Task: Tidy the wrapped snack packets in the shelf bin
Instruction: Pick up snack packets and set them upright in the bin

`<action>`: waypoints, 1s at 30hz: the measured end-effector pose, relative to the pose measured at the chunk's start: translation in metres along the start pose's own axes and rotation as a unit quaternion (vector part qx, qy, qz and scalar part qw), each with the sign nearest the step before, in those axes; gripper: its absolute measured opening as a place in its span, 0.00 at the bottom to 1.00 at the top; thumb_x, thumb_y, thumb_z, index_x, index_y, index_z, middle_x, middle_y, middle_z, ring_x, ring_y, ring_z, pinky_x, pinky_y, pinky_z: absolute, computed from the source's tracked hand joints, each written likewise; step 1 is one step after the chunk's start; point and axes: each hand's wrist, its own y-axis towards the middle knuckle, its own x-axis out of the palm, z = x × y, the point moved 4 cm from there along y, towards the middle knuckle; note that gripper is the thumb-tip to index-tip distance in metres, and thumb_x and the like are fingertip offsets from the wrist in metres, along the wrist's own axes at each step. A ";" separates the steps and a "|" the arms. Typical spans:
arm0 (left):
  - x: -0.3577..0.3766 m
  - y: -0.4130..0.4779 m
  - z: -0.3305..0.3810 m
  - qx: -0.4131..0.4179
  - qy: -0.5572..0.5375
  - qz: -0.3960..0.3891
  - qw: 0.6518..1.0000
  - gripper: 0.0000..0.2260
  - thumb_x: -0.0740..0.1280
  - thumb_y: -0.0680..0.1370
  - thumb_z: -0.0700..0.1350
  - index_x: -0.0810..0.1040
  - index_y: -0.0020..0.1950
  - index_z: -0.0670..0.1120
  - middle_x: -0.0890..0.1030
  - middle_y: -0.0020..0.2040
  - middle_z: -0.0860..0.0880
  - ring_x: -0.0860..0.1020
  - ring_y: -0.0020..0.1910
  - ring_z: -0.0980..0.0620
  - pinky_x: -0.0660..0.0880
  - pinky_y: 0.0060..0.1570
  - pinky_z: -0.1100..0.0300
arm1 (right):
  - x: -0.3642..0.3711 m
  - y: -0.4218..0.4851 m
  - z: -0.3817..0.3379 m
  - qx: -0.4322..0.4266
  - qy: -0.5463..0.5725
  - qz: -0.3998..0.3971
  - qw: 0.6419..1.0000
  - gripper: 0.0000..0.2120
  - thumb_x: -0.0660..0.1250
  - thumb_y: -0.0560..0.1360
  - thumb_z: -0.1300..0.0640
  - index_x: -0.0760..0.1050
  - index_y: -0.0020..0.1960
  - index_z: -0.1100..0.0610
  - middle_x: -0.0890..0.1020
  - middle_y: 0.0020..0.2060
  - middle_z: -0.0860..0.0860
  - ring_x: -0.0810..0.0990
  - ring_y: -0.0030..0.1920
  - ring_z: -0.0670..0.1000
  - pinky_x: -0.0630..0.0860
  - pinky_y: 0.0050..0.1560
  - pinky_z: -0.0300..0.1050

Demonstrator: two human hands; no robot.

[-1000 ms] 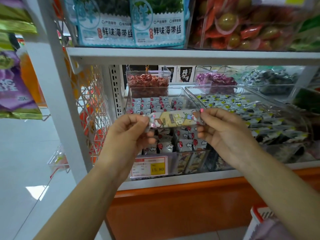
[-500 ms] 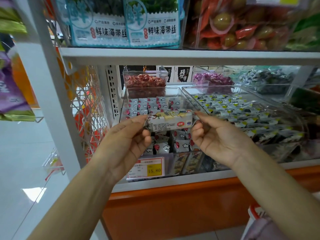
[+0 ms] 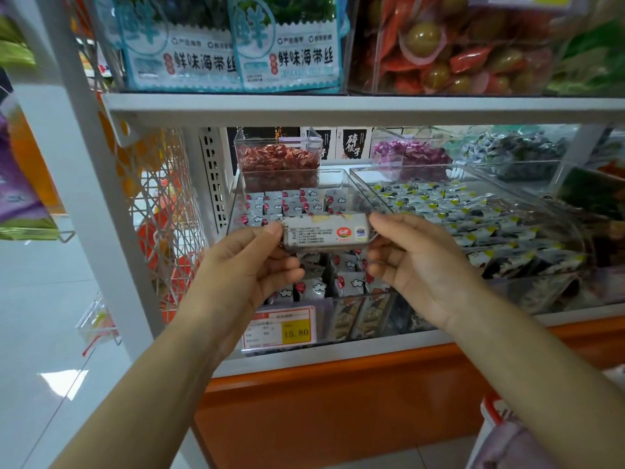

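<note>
1. My left hand (image 3: 250, 265) pinches the left end of a wrapped snack packet (image 3: 324, 233), and my right hand (image 3: 412, 265) pinches its right end.
2. I see the packet held level, label side toward me, over the clear shelf bin (image 3: 338, 174).
3. Small cloud-print packets (image 3: 291, 203) fill that bin, from 12 to 6 o'clock of the held one.
4. At 7 o'clock, a price tag (image 3: 280, 328) fronts the bin. At 3 o'clock sits a neighbouring bin (image 3: 368, 189) of grey packets.

It's plainly a snack shop: white metal shelves (image 3: 338, 108) carry clear plastic bins (image 3: 341, 177) heaped with small wrapped snack packets (image 3: 456, 211), blue-and-white printed seaweed bags (image 3: 284, 55) stand above, and a red-and-yellow price label (image 3: 284, 328) reads 15.80.
</note>
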 end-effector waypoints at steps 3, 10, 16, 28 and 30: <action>0.001 0.000 -0.001 0.012 0.025 -0.007 1.000 0.14 0.63 0.76 0.44 0.83 0.32 0.46 0.82 0.34 0.47 0.81 0.34 0.52 0.78 0.36 0.65 | -0.001 0.002 0.004 0.034 0.040 0.020 0.998 0.03 0.67 0.73 0.62 0.76 0.40 0.60 0.77 0.28 0.52 0.74 0.26 0.46 0.72 0.24 0.38; 0.002 0.001 -0.002 0.020 0.036 -0.018 0.999 0.08 0.62 0.76 0.36 0.80 0.43 0.41 0.82 0.34 0.48 0.81 0.36 0.55 0.78 0.38 0.67 | -0.005 0.005 0.005 0.063 0.109 0.038 0.991 0.05 0.65 0.75 0.64 0.75 0.40 0.60 0.76 0.32 0.55 0.72 0.23 0.46 0.69 0.21 0.36; 0.002 0.000 -0.002 0.013 0.025 -0.036 0.999 0.06 0.61 0.76 0.35 0.78 0.45 0.39 0.81 0.33 0.47 0.81 0.34 0.56 0.77 0.36 0.68 | -0.006 0.005 0.006 0.078 0.154 0.039 0.984 0.07 0.64 0.75 0.64 0.76 0.39 0.61 0.75 0.33 0.55 0.71 0.23 0.45 0.69 0.22 0.35; -0.007 0.005 -0.001 0.006 0.085 -0.042 0.995 0.15 0.66 0.70 0.46 0.80 0.53 0.42 0.79 0.42 0.44 0.78 0.34 0.54 0.76 0.32 0.66 | -0.004 -0.002 -0.012 -0.184 -0.157 -0.039 0.970 0.15 0.62 0.76 0.68 0.81 0.45 0.51 0.81 0.42 0.52 0.82 0.36 0.48 0.77 0.29 0.39; -0.010 0.006 -0.001 0.025 0.100 -0.040 0.994 0.17 0.67 0.68 0.46 0.80 0.55 0.44 0.80 0.47 0.41 0.81 0.39 0.51 0.78 0.39 0.64 | -0.001 -0.003 -0.010 -0.160 -0.115 -0.055 0.979 0.09 0.65 0.76 0.62 0.82 0.43 0.53 0.81 0.42 0.50 0.81 0.37 0.51 0.78 0.29 0.43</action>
